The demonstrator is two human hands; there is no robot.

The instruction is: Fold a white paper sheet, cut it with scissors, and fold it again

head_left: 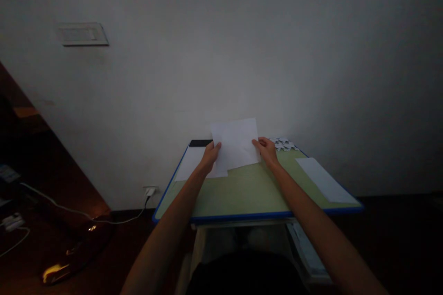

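Note:
A white sheet of paper [237,142] is held up above the far part of a small green table with a blue rim [242,216]. My left hand [210,156] grips its left edge with fingers closed on it. On the right edge my right hand [266,149] pinches the same sheet. Beneath the left hand more white paper [188,166] lies flat on the table.
A long folded white strip [325,179] lies at the table's right side. Small patterned paper pieces [284,144] sit at the far right corner, a dark phone [200,143] at the far left. A white wall stands behind; a plug and cable [149,192] run to the left floor.

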